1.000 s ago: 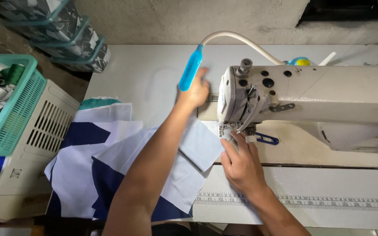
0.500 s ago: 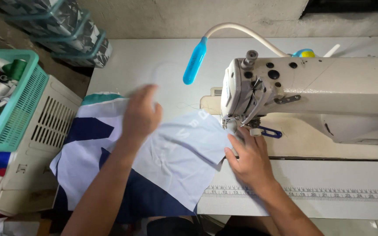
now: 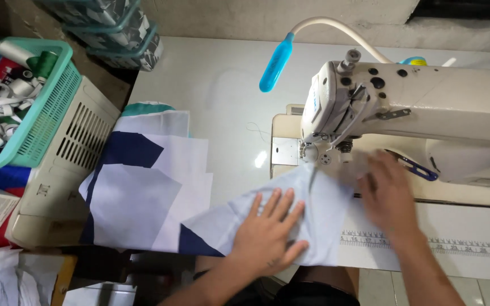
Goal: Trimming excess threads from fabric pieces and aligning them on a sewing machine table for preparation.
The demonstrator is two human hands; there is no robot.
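White and glossy, the desk [image 3: 228, 85] fills the middle of the frame, backed by a rough grey wall along the top edge. One cream sewing machine [image 3: 426, 107] stands at the right of the frame, with a single blue-headed lamp [image 3: 276, 63] on a pale gooseneck curving over it from above. One piece of pale blue cloth [image 3: 324, 221] lies at lower centre, its upper corner reaching under the needle area of the machine. The left hand [image 3: 270, 232] lies flat on this cloth, all five fingers spread, pressing it to the desk; its grip is wide and closes on nothing. The right hand [image 3: 389, 195] is blurred at centre right, just beside the machine's base and over the far edge of the cloth; its fingers look loosely open, though whether it pinches the cloth I cannot tell. A printed ruler strip [image 3: 455, 245] runs along the desk front at lower right. Left of centre sits one stack of cut fabric pieces [image 3: 143, 192], white and navy, hanging off the desk edge. At the far left of the frame, one teal plastic basket [image 3: 46, 119] holds thread spools and white tapes, resting on a beige slatted crate [image 3: 58, 187]. Two clear bins [image 3: 109, 28] with patterned fabric sit at upper left.
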